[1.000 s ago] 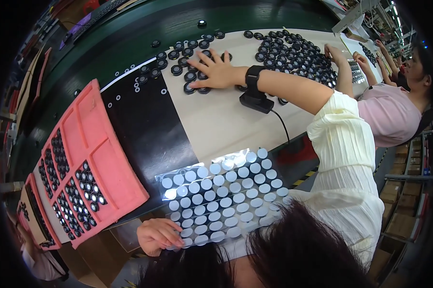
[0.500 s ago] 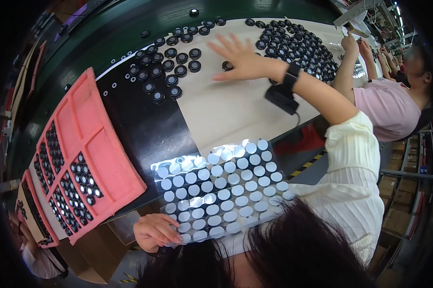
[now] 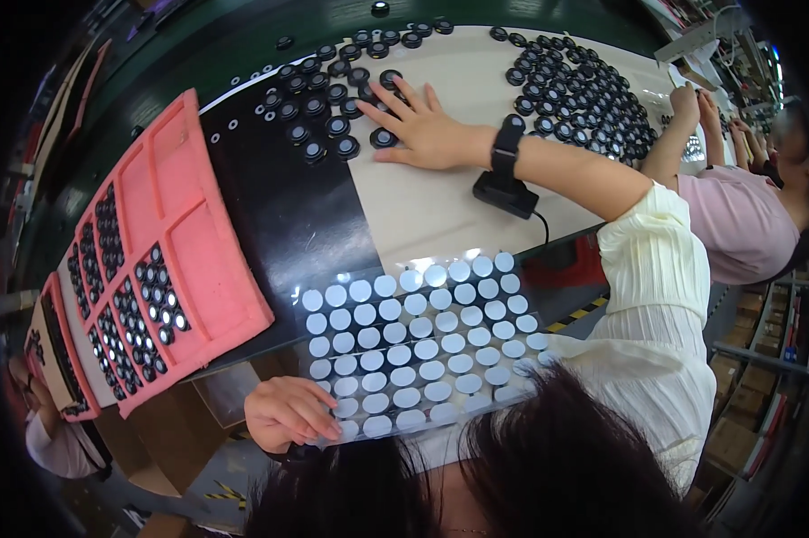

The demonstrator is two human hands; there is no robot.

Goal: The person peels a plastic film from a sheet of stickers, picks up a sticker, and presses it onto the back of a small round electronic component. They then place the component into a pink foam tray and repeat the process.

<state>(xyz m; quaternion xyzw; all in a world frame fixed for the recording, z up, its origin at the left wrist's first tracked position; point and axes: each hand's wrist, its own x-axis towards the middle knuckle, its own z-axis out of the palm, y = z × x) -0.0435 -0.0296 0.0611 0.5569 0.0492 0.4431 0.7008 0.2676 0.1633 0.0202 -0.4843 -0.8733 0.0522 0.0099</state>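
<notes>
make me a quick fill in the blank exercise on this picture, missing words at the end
1. The left hand holds the clear sheet of pale dots at its lower ____ corner in the picture.
2. The round parts near the right hand have outer rims coloured ____.
3. The large divided tray is coloured ____.

Missing words: left; black; pink.

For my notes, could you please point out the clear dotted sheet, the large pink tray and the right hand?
Clear dotted sheet (image 3: 426, 350), head view, central disc.
Large pink tray (image 3: 204, 255), head view, bare floor.
Right hand (image 3: 431, 136), head view, its back.
</notes>
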